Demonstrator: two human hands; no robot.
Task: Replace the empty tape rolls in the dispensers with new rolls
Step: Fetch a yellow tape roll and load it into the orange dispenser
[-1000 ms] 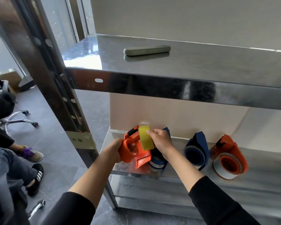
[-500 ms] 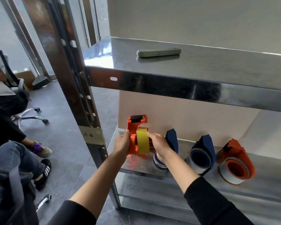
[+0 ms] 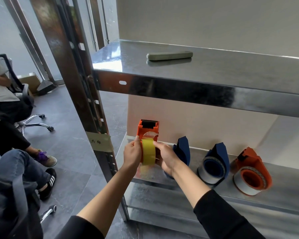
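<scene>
Head view: I hold the orange plastic tape dispenser (image 3: 148, 129) upright just above the front left corner of the lower stainless-steel shelf (image 3: 283, 185), its black toothed cutter on top. My left hand (image 3: 132, 155) grips the dispenser's left side with curled fingers, so the body stays put while the other hand works. My right hand (image 3: 164, 156) wraps the right side, with its topmost digit laid over the top of the yellow tape roll (image 3: 148, 153). The roll sits edge-on to me in the dispenser. I judge I am seating it on the hub, though the hub is hidden behind my hands. A clear loose tape end (image 3: 150, 135) curls up off the roll toward the cutter, handy for threading.

Along the shelf to my right stand two dark blue plastic dispensers (image 3: 183, 149) (image 3: 214, 163) and a second orange dispenser with a white roll (image 3: 252, 173). All three are apart from my work but within reach. On the upper steel shelf (image 3: 231, 71) lies a grey-green flat bar (image 3: 169, 55).

A second ago the dispenser was tipped sideways, its round opening facing me and the roll angled against it. Half a second ago it was already upright. Since then my hands have kept their hold on either side, and the loose end shows more plainly above the roll.
</scene>
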